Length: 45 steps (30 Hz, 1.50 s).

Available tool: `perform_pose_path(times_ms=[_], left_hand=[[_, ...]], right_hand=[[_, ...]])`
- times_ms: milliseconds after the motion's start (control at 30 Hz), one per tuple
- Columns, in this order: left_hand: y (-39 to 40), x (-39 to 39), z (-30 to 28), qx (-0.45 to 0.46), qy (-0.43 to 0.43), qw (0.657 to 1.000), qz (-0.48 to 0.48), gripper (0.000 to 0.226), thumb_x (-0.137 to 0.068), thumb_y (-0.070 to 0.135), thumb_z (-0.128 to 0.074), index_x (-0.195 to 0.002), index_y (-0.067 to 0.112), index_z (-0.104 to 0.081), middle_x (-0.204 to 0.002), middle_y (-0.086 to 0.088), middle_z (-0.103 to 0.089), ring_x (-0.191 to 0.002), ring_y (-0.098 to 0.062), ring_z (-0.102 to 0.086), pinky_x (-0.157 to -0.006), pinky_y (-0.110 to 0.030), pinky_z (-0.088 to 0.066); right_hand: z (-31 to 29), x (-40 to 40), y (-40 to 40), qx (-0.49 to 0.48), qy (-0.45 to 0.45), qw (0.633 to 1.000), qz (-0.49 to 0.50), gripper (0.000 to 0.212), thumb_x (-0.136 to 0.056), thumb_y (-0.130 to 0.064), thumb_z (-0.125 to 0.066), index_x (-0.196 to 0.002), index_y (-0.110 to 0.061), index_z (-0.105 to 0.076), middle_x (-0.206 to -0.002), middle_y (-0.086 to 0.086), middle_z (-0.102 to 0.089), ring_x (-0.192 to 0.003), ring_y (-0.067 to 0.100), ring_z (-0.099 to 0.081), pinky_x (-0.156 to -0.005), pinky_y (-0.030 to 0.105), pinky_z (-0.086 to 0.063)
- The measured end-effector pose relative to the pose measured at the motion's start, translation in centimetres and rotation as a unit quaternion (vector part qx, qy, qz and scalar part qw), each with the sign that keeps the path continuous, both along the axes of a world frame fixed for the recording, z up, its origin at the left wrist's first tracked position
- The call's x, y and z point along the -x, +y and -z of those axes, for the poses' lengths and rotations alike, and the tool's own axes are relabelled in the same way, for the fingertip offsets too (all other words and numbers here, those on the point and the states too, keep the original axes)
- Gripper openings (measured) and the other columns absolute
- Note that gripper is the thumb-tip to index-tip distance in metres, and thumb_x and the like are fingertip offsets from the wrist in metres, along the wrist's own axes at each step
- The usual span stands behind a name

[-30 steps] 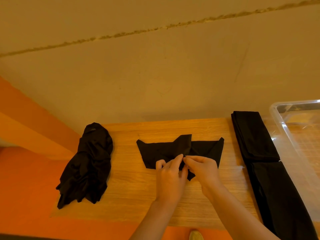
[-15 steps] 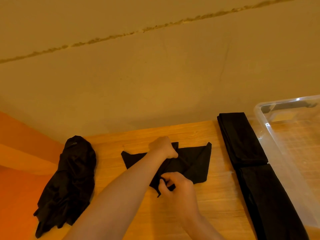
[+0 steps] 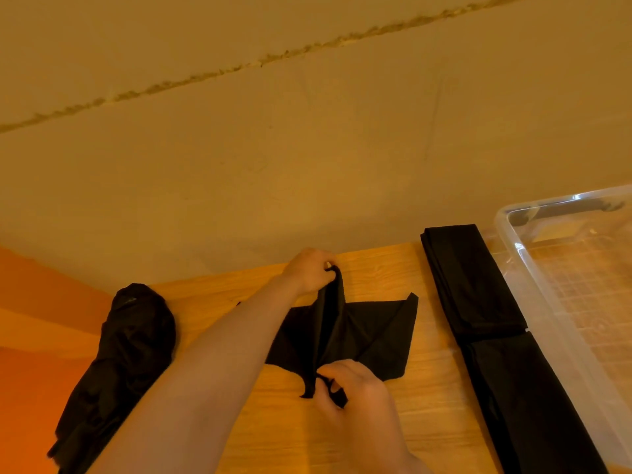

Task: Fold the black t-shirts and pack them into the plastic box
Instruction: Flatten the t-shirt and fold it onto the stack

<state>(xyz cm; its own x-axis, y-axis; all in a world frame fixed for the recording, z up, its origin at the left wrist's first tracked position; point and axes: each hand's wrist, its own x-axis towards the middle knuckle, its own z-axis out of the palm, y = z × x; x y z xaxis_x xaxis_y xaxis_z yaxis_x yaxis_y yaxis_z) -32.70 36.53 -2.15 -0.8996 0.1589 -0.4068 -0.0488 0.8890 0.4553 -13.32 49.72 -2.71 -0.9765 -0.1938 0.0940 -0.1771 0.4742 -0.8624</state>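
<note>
On wooden table [image 3: 393,422] by beige wall [image 3: 307,148], both hands' fingers pinch t-shirt [image 3: 372,333].

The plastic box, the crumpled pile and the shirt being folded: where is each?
plastic box [image 3: 509,230]: head view, on its clear left rim.
crumpled black t-shirts [image 3: 133,340]: head view, middle of the heap.
black t-shirt [image 3: 383,333]: head view, flat right part between the hands.

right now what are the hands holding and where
Both pinch the middle t-shirt: left hand at its far edge, right hand at its near edge.
</note>
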Motion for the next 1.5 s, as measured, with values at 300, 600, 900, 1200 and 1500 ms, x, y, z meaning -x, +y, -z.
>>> perform_pose_path(times_ms=[300,600,900,1200,1500], left_hand=[[-3.7,-0.7,-7.2,-0.124,0.040,0.991,-0.031,0.034,-0.093,-0.003,-0.041,-0.105,0.010,-0.069,-0.087,-0.003,-0.067,-0.047,-0.018,-0.057,-0.053,-0.022,-0.049],[-6.9,-3.4,-11.7,-0.156,0.128,0.962,-0.186,0.015,-0.082,0.004,-0.063,-0.084,0.012,-0.076,-0.056,0.005,-0.067,-0.052,-0.004,-0.062,-0.047,-0.008,-0.039],[-9.8,-8.5,-15.3,-0.110,0.076,0.970,-0.203,0.013,-0.085,0.014,-0.063,-0.079,0.013,-0.075,-0.068,-0.002,-0.073,-0.049,-0.001,-0.048,-0.047,-0.017,-0.039],[-10.5,-12.1,-19.8,-0.305,0.013,0.843,-0.442,0.020,-0.088,0.008,-0.053,-0.105,0.004,-0.065,-0.062,-0.006,-0.065,-0.032,-0.006,-0.026,-0.031,-0.015,-0.020],[-12.6,-15.9,-24.7,-0.353,0.019,0.846,-0.399,0.012,-0.090,0.016,-0.059,-0.099,0.009,-0.057,-0.083,-0.007,-0.075,-0.038,-0.008,-0.039,-0.031,-0.014,-0.023]], right_hand=[[-1.5,0.5,2.5,0.012,0.026,1.000,0.013,0.012,-0.082,-0.028,-0.066,-0.092,-0.026,-0.071,-0.079,-0.021,-0.060,-0.079,0.001,-0.062,-0.066,0.011,-0.049],[-4.4,1.1,3.8,0.026,0.083,0.995,0.040,0.015,-0.081,-0.011,-0.070,-0.091,-0.022,-0.070,-0.077,-0.017,-0.061,-0.079,0.003,-0.062,-0.068,0.012,-0.049],[-8.6,2.4,5.5,0.032,0.133,0.986,0.093,0.023,-0.083,-0.010,-0.070,-0.097,-0.027,-0.065,-0.082,-0.016,-0.063,-0.080,0.002,-0.063,-0.068,0.008,-0.049],[-14.7,3.6,5.0,0.019,0.154,0.985,0.077,0.012,-0.085,-0.013,-0.069,-0.096,-0.017,-0.071,-0.081,-0.014,-0.066,-0.085,-0.008,-0.061,-0.073,0.003,-0.044],[-20.0,4.6,4.5,0.011,0.119,0.992,0.041,0.006,-0.088,-0.016,-0.066,-0.092,-0.020,-0.069,-0.079,-0.017,-0.062,-0.071,-0.021,-0.054,-0.061,-0.003,-0.037]])
